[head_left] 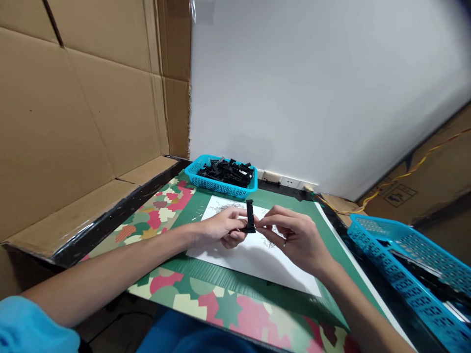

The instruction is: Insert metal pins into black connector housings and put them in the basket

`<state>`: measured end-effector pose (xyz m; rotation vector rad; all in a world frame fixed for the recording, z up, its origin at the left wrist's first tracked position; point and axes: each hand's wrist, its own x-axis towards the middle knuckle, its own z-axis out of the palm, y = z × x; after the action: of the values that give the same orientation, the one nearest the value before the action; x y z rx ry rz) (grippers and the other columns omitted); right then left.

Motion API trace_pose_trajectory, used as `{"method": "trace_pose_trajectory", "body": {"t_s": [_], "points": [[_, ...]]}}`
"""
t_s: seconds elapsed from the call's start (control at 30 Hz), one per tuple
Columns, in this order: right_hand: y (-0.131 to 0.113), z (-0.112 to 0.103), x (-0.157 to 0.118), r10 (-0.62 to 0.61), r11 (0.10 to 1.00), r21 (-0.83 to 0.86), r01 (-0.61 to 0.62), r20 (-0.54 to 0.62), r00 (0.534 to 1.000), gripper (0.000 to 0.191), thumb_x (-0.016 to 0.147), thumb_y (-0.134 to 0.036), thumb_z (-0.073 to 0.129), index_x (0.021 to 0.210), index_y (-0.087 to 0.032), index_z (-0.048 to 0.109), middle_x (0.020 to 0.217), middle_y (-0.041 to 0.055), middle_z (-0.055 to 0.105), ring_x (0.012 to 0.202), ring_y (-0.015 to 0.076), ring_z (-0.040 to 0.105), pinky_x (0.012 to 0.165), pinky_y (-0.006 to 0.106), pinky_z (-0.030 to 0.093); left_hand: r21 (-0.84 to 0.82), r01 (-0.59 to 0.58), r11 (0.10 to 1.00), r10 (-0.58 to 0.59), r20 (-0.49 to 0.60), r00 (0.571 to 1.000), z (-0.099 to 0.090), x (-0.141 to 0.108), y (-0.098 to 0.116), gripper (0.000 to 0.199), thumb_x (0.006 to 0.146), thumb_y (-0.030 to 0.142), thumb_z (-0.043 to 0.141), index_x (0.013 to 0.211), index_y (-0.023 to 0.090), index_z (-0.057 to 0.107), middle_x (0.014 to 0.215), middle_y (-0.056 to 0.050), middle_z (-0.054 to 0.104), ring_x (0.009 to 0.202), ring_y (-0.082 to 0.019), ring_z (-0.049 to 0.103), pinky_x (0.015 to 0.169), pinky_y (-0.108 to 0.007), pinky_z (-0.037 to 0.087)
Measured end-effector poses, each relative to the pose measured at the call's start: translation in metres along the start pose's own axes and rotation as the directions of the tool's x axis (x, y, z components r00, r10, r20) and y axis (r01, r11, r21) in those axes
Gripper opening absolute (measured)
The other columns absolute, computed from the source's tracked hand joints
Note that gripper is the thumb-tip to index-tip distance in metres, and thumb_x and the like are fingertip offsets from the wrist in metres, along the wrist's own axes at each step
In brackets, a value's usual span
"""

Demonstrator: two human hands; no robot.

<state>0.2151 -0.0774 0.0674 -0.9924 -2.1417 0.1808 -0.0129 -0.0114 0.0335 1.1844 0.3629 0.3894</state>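
My left hand [231, 228] grips a black L-shaped plastic part [250, 215], whose longer arm points up. Close against the part's right side is my right hand [290, 233], its thumb and forefinger pinched together. Whatever lies between those fingertips is too small to make out. Both hands are above a white sheet of paper [235, 260]. Tiny thin dark pieces [270, 242] are scattered on the sheet, with more of them partly hidden behind my hands.
A blue basket [221, 188] full of black plastic parts [230, 171] stands by the wall. Another blue basket [408, 279] at the right holds long black pieces. Power sockets [289, 182] and a yellow cable [397, 176] run along the back. Cardboard [91, 98] walls the left side.
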Motion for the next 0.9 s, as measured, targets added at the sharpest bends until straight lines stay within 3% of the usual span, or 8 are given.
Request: {"method": "trace_pose_trajectory", "body": {"t_s": [0.3,0.53,0.9], "points": [[0.003,-0.001,0.001,0.035,0.995,0.094,-0.042,0.077,0.996,0.022,0.104,-0.037,0.068,0.094,-0.022,0.081,0.083,0.0044,0.069,0.061,0.0127,0.049,0.052,0.027,0.036,0.003,0.018,1.0,-0.018,0.011,1.0,0.001,0.0,0.0,0.021,0.097,0.028,0.063,0.117,0.022,0.061,0.059,0.011,0.031,0.047,-0.007,0.018,0.047,-0.017,0.016],[0.006,0.001,-0.001,0.072,0.987,0.135,-0.087,0.11,0.991,0.017,0.104,-0.033,0.069,0.098,-0.023,0.082,0.085,0.0032,0.067,0.061,0.0118,0.047,0.053,0.027,0.035,0.01,0.036,0.999,-0.036,-0.008,0.999,0.004,0.0,0.001,0.024,0.098,0.033,0.063,0.12,0.025,0.056,0.059,0.012,0.032,0.046,-0.007,0.019,0.047,-0.016,0.017],[0.009,0.005,-0.001,0.026,0.986,0.164,-0.037,0.073,0.997,0.016,0.105,-0.029,0.067,0.101,-0.023,0.082,0.087,0.0034,0.066,0.065,0.0126,0.051,0.055,0.027,0.038,-0.013,0.065,0.998,-0.065,-0.011,0.998,0.011,-0.002,0.004,0.028,0.09,0.027,0.068,0.108,0.027,0.047,0.064,0.012,0.025,0.048,-0.006,0.016,0.049,-0.015,0.011]]}}
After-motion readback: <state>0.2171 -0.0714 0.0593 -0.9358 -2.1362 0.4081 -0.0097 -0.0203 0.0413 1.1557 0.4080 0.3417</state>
